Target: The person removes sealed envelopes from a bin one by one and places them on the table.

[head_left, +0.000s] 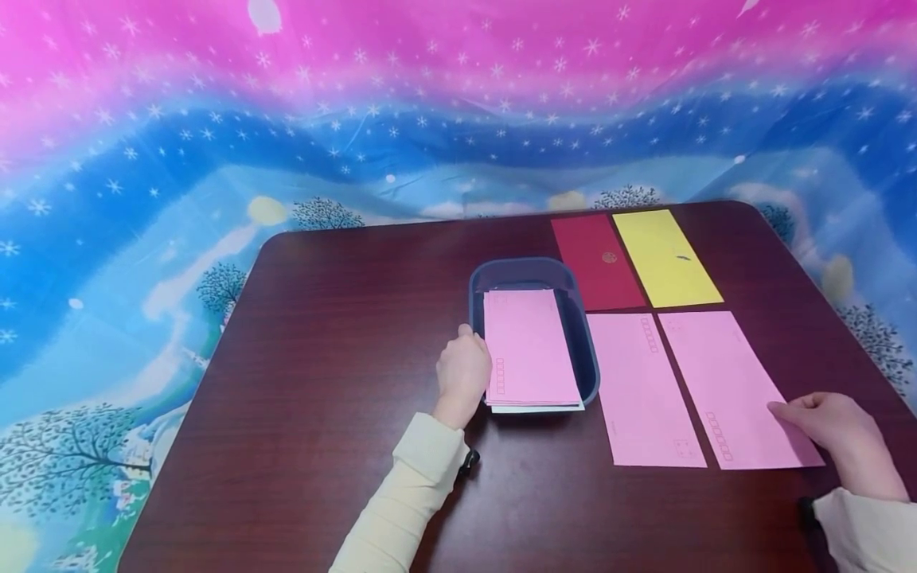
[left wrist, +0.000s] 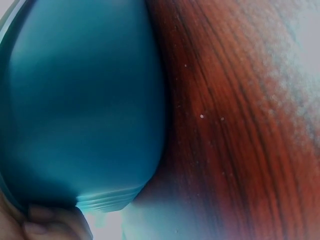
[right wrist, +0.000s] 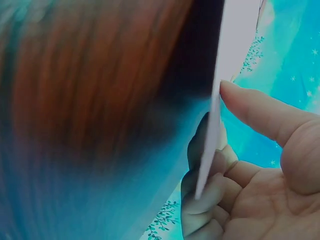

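Note:
A dark blue plastic basket stands mid-table with a stack of envelopes in it, a pink envelope on top. My left hand grips the basket's left rim, its fingers curled at the edge of the basket wall in the left wrist view. At the right, my right hand pinches the near right corner of another pink envelope between thumb and fingers. Seen edge-on in the right wrist view, that envelope passes between the thumb and the curled fingers.
Between basket and right-hand envelope lies a further pink envelope. Behind them are a red envelope and a yellow envelope, side by side. The dark wooden table has rounded corners, with a patterned cloth hanging behind.

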`<state>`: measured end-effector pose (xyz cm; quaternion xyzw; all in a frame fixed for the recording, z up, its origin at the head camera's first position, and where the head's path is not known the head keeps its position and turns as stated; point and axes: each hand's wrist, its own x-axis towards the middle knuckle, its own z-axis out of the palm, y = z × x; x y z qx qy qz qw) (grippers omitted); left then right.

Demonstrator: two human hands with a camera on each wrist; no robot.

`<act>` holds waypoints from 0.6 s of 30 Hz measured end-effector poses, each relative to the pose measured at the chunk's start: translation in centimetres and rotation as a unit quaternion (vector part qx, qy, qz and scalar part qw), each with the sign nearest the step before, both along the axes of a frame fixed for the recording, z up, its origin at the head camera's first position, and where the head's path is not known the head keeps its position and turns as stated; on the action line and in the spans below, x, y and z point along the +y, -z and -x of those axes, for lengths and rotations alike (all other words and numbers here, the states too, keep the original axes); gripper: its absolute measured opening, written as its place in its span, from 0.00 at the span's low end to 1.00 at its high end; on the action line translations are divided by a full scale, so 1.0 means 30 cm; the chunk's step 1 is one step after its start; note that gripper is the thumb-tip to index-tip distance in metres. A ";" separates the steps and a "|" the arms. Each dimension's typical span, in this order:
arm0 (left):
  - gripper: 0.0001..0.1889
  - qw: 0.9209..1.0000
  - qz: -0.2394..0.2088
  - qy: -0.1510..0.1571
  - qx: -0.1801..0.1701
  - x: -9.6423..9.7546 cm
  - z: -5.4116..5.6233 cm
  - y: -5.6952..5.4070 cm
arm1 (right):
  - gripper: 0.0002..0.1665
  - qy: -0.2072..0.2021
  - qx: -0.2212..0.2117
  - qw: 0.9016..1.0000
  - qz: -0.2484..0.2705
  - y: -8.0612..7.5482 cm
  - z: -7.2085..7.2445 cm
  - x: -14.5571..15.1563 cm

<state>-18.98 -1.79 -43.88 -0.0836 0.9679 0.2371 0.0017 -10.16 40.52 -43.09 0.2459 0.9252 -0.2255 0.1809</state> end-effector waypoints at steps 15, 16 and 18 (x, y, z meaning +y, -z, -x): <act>0.15 1.000 -0.003 -0.004 -0.006 0.001 -0.007 -0.009 | 0.26 -0.011 0.082 0.994 -0.068 -0.041 0.005 -0.108; 0.15 1.000 -0.003 -0.003 -0.005 0.000 -0.007 -0.009 | 0.26 -0.022 0.106 0.992 -0.069 -0.054 0.008 -0.136; 0.15 1.000 -0.006 -0.004 0.002 -0.002 -0.007 -0.008 | 0.24 -0.048 0.156 0.984 -0.067 -0.080 0.015 -0.207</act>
